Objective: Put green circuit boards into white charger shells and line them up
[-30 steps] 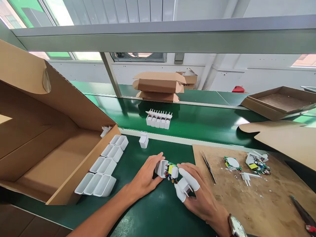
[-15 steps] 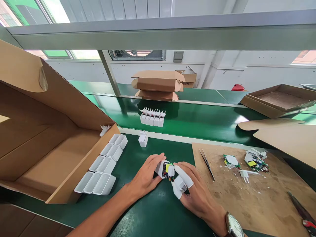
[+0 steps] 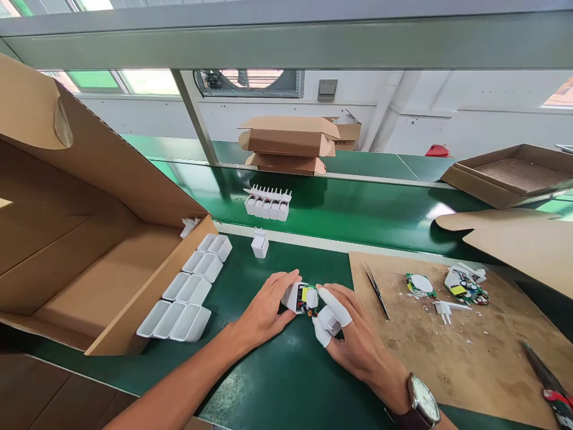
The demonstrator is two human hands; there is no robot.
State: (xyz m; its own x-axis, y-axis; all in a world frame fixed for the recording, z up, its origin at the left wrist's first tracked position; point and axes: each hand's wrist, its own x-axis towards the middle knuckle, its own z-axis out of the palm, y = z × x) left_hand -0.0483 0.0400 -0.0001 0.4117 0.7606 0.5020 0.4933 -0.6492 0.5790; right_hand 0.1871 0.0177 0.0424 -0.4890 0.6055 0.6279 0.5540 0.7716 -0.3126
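Note:
My left hand (image 3: pixel 264 307) is closed around a white charger shell (image 3: pixel 292 295) on the green mat. A circuit board (image 3: pixel 307 300) with a yellow part sticks out of the shell's open end. My right hand (image 3: pixel 347 334), with white finger cots on thumb and two fingers, pinches the white plug cap (image 3: pixel 330 321) attached to that board. Both hands meet at the middle of the mat.
Several empty white shells (image 3: pixel 185 304) lie in rows beside a large open cardboard box (image 3: pixel 85 251). One assembled charger (image 3: pixel 260 243) stands ahead; a row of chargers (image 3: pixel 267 205) sits on the conveyor. A brown board (image 3: pixel 447 346) at right carries tweezers (image 3: pixel 376 291), spare boards (image 3: pixel 465 286), a plug piece.
The hands have stayed together on the shell and board, the board sitting slightly deeper in the shell. The row of chargers on the conveyor has drifted left.

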